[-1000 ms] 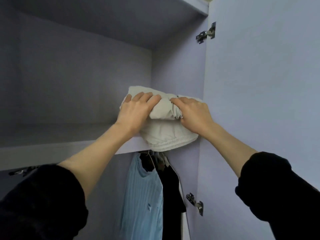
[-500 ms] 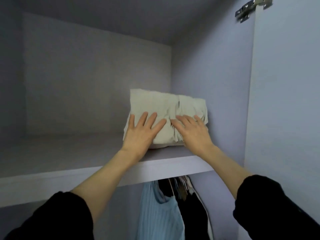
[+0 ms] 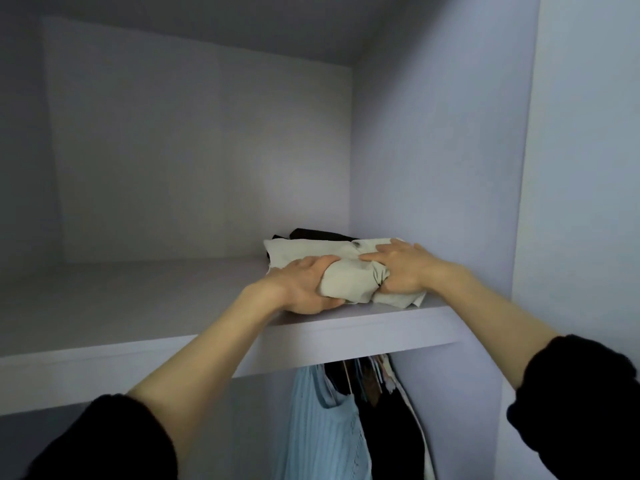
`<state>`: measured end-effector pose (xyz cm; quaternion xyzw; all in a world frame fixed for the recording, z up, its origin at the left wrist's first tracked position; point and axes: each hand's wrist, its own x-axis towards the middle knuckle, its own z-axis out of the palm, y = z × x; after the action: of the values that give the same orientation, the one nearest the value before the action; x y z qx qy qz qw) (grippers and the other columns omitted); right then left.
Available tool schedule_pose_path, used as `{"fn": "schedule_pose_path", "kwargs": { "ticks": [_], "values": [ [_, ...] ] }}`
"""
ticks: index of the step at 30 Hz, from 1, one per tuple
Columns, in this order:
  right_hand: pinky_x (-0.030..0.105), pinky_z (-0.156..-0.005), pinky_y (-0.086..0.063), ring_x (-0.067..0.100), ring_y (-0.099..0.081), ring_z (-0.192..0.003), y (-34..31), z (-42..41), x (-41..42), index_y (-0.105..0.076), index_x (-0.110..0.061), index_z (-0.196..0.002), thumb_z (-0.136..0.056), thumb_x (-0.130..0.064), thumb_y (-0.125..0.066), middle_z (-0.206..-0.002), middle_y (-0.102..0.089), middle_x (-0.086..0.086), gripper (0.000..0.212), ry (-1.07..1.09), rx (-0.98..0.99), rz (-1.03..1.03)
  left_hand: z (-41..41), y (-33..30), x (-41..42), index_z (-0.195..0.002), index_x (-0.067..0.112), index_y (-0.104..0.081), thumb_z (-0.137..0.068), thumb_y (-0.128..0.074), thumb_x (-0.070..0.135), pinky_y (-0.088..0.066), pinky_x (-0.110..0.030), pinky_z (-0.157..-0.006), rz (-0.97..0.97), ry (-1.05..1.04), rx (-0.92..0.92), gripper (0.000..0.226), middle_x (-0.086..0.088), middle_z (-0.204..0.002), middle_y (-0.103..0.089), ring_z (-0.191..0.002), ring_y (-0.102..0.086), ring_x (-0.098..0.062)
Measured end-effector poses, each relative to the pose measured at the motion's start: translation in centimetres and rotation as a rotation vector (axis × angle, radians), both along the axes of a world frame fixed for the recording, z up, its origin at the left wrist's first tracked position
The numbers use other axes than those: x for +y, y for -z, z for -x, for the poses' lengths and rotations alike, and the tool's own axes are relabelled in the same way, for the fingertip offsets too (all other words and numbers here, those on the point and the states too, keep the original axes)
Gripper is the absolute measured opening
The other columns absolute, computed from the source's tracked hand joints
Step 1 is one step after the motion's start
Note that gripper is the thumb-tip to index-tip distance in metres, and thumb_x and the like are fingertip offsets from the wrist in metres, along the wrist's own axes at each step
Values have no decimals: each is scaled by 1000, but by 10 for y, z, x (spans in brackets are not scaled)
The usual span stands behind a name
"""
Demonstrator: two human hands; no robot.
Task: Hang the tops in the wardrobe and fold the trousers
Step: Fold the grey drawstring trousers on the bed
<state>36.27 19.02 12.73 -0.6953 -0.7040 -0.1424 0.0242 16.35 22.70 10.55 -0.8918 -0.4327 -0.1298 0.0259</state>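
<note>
Folded cream trousers (image 3: pixel 311 252) lie on the wardrobe's upper shelf (image 3: pixel 207 344), at its right end against the side wall. My left hand (image 3: pixel 304 289) grips the bundle's near left end, fingers over the top and thumb under. On the near right end, my right hand (image 3: pixel 403 268) curls its fingers round the cloth. A dark folded garment (image 3: pixel 318 234) lies under and behind the cream trousers. Below the shelf hang a light blue ribbed top (image 3: pixel 322 431) and dark tops (image 3: pixel 391 424) on hangers.
The wardrobe's right side wall (image 3: pixel 433 168) stands close beside my right hand, and the open door (image 3: pixel 581 168) fills the right of the view. The shelf stretches bare to the left, with the back wall (image 3: pixel 190 150) behind it.
The cream trousers have gone from upright at the shelf edge to flat, further in. Both hands went from pressing flat to gripping its near ends. The dark garment behind now shows.
</note>
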Motion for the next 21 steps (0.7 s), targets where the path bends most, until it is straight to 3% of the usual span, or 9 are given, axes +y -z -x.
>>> {"fn": "schedule_pose_path", "kwargs": {
  "ticks": [3, 6, 10, 13, 15, 18, 21],
  "values": [
    [42, -109, -26, 27, -28, -136, 13, -7, 7, -21, -36, -147, -90, -38, -52, -150, -25, 6, 65, 115, -16, -160, -18, 1, 14, -146, 39, -6, -83, -49, 63, -16, -53, -112, 31, -52, 22, 80, 9, -155, -12, -143, -13, -20],
    [41, -107, -32, 29, -32, -134, 26, -10, 12, -19, -32, -148, -90, -39, -55, -148, -26, 8, 69, 107, 172, -134, -26, 1, 26, -145, 41, -5, -83, -49, 63, -9, -54, -113, 43, -68, 32, 80, 11, -155, -10, -143, -9, -17],
    [45, -114, -18, 24, -20, -142, 21, -12, -1, -11, -31, -150, -91, -34, -49, -155, -21, 2, 70, 86, 245, -66, -22, 2, 23, -146, 41, -4, -85, -51, 57, 1, -53, -114, -4, -55, -5, 79, 9, -157, -5, -144, -1, -15],
    [44, -114, -15, 18, -18, -142, 23, -3, -26, -20, -29, -149, -89, -25, -49, -156, -21, 0, 66, -65, 292, -235, -5, 7, -7, -148, 36, -4, -92, -49, 46, -1, -51, -115, -75, -47, -28, 73, 2, -158, -4, -145, -3, -19],
    [40, -116, -13, 16, -20, -142, 29, 12, -48, -31, -23, -146, -89, -18, -50, -155, -25, 2, 60, -244, 364, -400, 12, 13, -36, -149, 28, -14, -94, -50, 36, -12, -45, -116, -134, -18, -189, 66, -2, -156, -17, -143, -16, -21],
    [34, -112, -23, 22, -33, -135, 47, 44, -76, -44, -12, -138, -90, -10, -49, -147, -38, 6, 48, -432, 482, -562, 47, 29, -83, -143, 20, -34, -94, -52, 23, -22, -17, -102, -250, -1, -476, 53, -2, -147, -38, -134, -36, -21],
    [35, -103, -35, 22, -43, -125, 78, 89, -110, -49, -13, -133, -92, -12, -48, -139, -46, 3, 41, -617, 508, -508, 91, 65, -145, -137, 19, -42, -95, -52, 20, -29, -14, -91, -232, -152, -670, 44, 0, -135, -50, -125, -46, -16]
  ]
}}
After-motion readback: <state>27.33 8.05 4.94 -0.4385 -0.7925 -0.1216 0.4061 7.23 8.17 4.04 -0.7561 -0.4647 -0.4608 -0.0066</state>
